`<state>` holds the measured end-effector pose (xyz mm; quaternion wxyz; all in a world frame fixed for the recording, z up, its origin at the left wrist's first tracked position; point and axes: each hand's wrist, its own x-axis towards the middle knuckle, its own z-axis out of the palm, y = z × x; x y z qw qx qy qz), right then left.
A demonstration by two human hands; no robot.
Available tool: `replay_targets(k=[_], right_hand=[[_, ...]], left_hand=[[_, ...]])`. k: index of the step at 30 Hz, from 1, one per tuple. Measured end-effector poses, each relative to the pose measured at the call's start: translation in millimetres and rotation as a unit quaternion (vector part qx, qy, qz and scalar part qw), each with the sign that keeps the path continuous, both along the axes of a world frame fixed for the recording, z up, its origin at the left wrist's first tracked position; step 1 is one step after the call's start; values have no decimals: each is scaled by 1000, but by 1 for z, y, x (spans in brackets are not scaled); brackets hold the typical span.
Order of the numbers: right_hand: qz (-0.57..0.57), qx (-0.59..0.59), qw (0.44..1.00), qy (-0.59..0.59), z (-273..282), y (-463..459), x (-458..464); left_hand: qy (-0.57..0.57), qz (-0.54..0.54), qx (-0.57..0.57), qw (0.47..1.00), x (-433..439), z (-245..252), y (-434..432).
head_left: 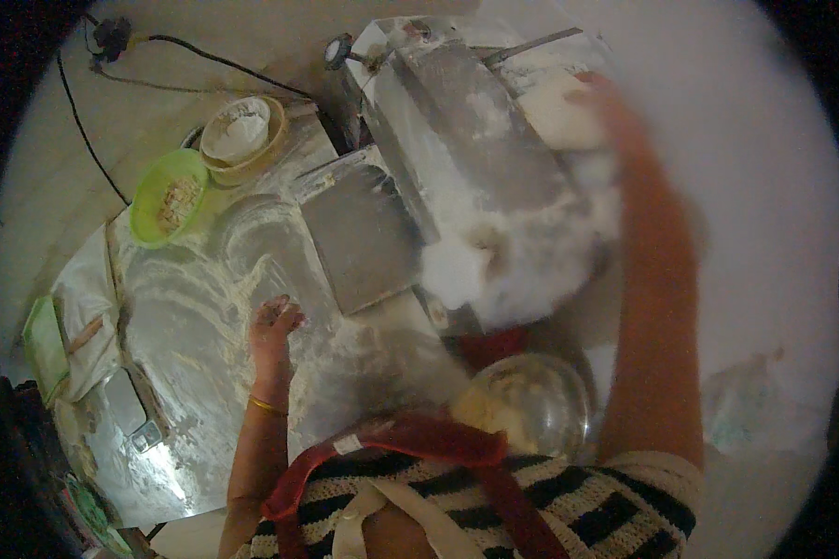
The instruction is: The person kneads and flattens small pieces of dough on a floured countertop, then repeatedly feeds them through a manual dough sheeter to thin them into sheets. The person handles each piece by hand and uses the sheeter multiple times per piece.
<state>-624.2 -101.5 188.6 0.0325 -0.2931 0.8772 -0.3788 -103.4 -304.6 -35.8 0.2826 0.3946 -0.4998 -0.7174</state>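
Observation:
My right hand (594, 94) reaches to the far side of a flour-dusted metal machine (482, 133), probably a dough roller. Its blurred fingers touch a pale sheet of dough (556, 108); whether they grip it is unclear. My left hand (277, 318) is over the floured metal tabletop (182, 307), fingers loosely curled. I cannot tell if anything is inside them. Just right of it, a flat grey metal plate (363, 241) lies against the machine. White flour (454, 269) is heaped at the machine's near end.
A lime-green bowl (150, 199) holds pale scraps, beside nested bowls (238, 133) with flour. A shiny metal bowl (559, 398) with yellowish contents sits by my body. On the left lie a slim metal slab (124, 400) and a green tray (44, 346). A black cable (231, 66) runs behind.

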Motion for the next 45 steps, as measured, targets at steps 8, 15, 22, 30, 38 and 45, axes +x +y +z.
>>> replay_targets(k=[8,15,22,30,38,45], right_hand=[[27,132,987,87,-31,-43,1],[117,147,963,194,-25,-28,-9],[90,-27,989,117,38,-17,80],[420,99,886,-169,44,-22,305],[209,303,911,186,-192,-123,339],[192,258,926,197,-246,-161,313]], left_hand=[[-3,-39,45,998,-13,-2,29],[-19,-24,41,999,-2,-5,32],[-40,10,44,998,28,-23,25],[-2,-4,65,998,56,-56,27],[-49,0,66,997,92,-58,22],[-33,52,104,993,119,-51,26]])
